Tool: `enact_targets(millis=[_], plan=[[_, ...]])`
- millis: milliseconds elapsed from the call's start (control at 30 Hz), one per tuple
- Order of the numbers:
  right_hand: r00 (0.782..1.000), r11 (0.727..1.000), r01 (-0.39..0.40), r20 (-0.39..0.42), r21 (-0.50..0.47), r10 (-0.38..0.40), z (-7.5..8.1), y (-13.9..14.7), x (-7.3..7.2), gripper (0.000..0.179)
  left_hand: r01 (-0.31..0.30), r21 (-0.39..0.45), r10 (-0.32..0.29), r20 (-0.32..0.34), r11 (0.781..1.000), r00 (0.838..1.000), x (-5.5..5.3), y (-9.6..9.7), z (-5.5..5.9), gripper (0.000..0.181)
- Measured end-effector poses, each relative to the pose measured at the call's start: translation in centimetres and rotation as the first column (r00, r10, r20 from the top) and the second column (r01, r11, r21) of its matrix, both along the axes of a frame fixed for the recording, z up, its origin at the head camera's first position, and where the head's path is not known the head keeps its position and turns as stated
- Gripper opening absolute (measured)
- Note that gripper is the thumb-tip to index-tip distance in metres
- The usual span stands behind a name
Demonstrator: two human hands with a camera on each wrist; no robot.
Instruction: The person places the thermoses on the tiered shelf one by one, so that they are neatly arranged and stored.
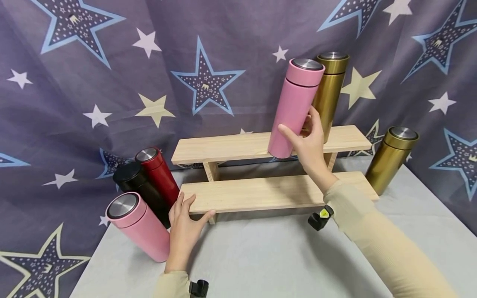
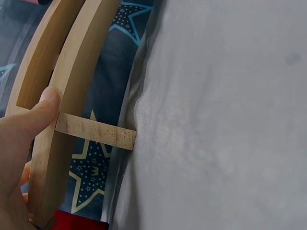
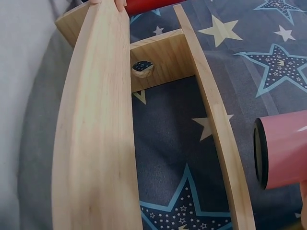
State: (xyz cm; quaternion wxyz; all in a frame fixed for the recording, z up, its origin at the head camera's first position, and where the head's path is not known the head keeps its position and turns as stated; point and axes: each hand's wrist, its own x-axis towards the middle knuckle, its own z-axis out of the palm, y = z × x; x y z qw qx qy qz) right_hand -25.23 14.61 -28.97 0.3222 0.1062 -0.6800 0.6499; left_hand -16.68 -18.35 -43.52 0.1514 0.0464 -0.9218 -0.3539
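The right hand (image 1: pixel 313 142) holds a pink bottle (image 1: pixel 296 107) between thumb and fingers, near the upper tier of the wooden rack (image 1: pixel 242 194), where a gold bottle (image 1: pixel 330 99) stands; the left hand (image 1: pixel 186 227) grips the rack's lower tier, left end.

Three vacuum flasks (image 1: pixel 147 192) stand on the surface (image 1: pixel 261 252) left of a two-tier shelf (image 1: pixel 238 195), one flask (image 1: pixel 388 163) right; the far tier (image 1: pixel 223 147) bears another flask (image 1: pixel 330 97) toward its right.
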Motion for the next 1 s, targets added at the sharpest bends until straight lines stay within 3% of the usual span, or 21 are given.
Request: enact_targets(millis=[167, 567, 1000], plan=[[0.999, 1.0, -0.019, 0.033, 0.01, 0.019, 0.2, -0.6, -1.2, 0.075, -0.004, 0.005, 0.004, -0.005, 1.0, 1.0, 0.0, 0.0, 0.1, 0.082], [0.994, 0.997, 0.021, 0.104, 0.071, -0.028, 0.6, -1.0, -2.6, 0.082, 0.001, 0.018, -0.001, 0.009, 1.0, 1.0, 0.2, 0.2, 0.0, 0.082], [0.995, 0.982, 0.067, 0.066, 0.177, -0.08, 0.7, -1.2, -4.0, 0.076, -0.001, 0.007, 0.001, -0.004, 1.0, 1.0, 0.1, 0.0, 0.0, 0.083]])
